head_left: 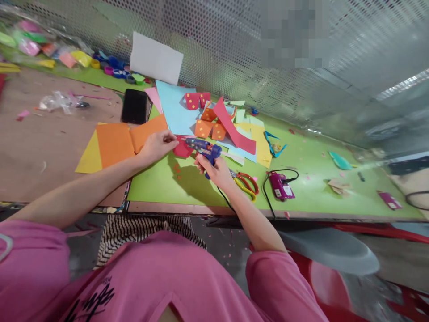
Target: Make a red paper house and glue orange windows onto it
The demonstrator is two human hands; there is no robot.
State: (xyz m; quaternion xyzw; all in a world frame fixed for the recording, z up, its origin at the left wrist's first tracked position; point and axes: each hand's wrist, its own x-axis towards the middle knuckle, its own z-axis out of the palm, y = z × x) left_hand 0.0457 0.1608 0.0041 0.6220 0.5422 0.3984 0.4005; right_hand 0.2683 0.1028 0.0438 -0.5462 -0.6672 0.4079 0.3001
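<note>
A glue gun (203,146) is pointing over a red paper piece (182,150) on the green tabletop (161,192), the right hand (216,170) grasping its handle. The left hand (157,145) is pinching near the nozzle, its hold unclear. Beyond, yellow-dotted cutouts (203,129) are looking finished; the red piece, showing no clear dots, is seemingly lagging.

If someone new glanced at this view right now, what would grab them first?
Probably the blue glue gun in the right grip, mid-view, its nozzle pointing toward the left grip. Just beyond it, the long red paper strip lies across colourful cut paper, beside orange pieces with yellow squares. Further right, the purple box with a black cable stands out against the green tabletop.
</note>
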